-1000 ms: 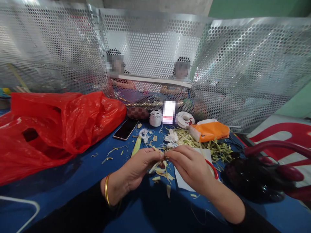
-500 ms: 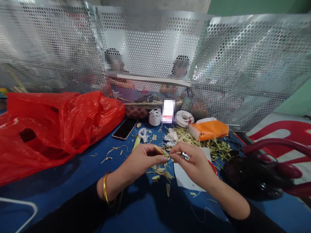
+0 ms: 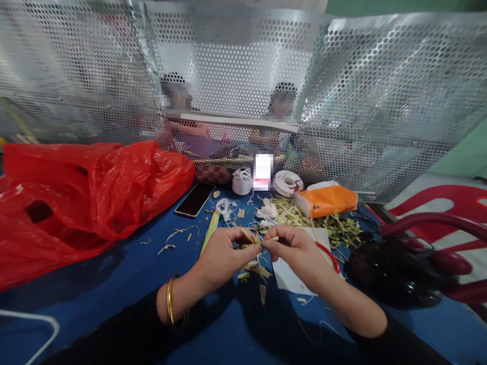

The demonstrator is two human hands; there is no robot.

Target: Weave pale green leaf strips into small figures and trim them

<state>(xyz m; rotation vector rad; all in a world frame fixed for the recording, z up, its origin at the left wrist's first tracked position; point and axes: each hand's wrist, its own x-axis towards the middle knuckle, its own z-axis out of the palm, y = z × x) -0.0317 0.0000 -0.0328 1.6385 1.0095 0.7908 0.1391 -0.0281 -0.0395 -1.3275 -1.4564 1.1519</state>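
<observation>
While the left hand (image 3: 222, 256) pinches a yellowish plant strip (image 3: 248, 235), the right hand (image 3: 300, 253) nips a pale sliver (image 3: 273, 239) just beside it, over shreds (image 3: 263, 294) scattered on the blue counter (image 3: 114, 284). Out beyond, a stalk heap (image 3: 344, 233) and orange packet (image 3: 331, 199); red plastic bag (image 3: 99, 187) sprawling left, perforated screen (image 3: 243, 76) walling off the back. The grip hides the strip's inner end, the right wrist (image 3: 323, 281) partly covers a red loop (image 3: 333, 256), and that glossy dark object (image 3: 403, 279) is hard to identify.

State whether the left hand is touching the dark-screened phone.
Apart. The head view shows a gap of blue tabletop between the left hand and the dark-screened phone.
</observation>
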